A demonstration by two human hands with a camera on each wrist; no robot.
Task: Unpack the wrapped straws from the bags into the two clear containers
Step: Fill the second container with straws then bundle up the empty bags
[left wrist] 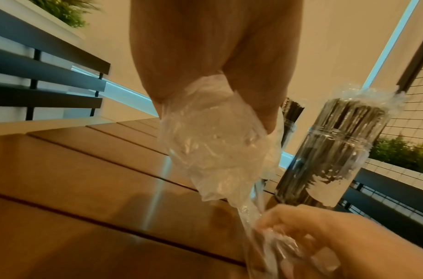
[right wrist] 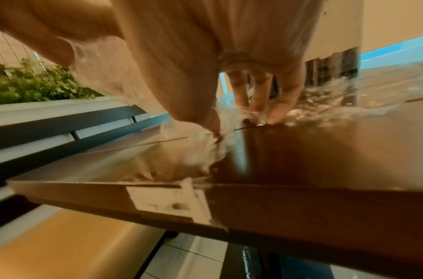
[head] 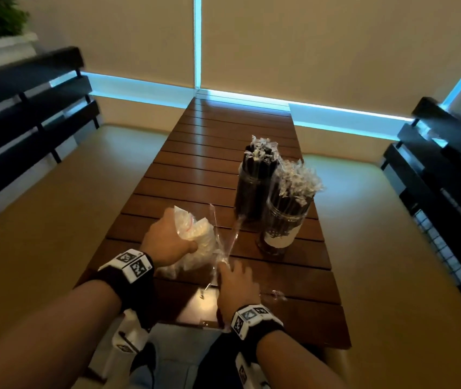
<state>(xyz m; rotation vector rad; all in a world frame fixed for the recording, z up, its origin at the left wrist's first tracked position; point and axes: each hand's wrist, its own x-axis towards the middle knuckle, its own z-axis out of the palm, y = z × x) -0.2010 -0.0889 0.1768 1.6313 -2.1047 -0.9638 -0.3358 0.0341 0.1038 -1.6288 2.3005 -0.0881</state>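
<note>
Brown slatted wood makes up the long narrow table [head: 204,164], which runs away from the person toward a beige wall; its far half is bare, and dark slatted benches [head: 27,108] stand off both long sides with open floor between. The near edge lies just under the wrists, and a white label patch [right wrist: 167,202] sits on that edge in the right wrist view.

2 clear plastic containers [head: 285,217] stand upright toward the right edge of the table, one just behind the other and touching or nearly so, both packed with dark wrapped straws [head: 293,186] whose crinkled clear wrapper ends fan out above the rims.

Left hand [head: 167,240] is over the near middle of the table, fingers curled round a crumpled clear plastic bag [head: 198,242] with a red strip near its mouth; the left wrist view shows the bag bunched between thumb and fingers. Right hand [head: 237,282] is just beside it, closer to the near edge, its fingertips [right wrist: 274,113] down on the wood and pinching thin clear plastic film [head: 225,248] that stretches up toward the bag. More clear film [head: 274,293] lies flat on the table just right of that hand.
</note>
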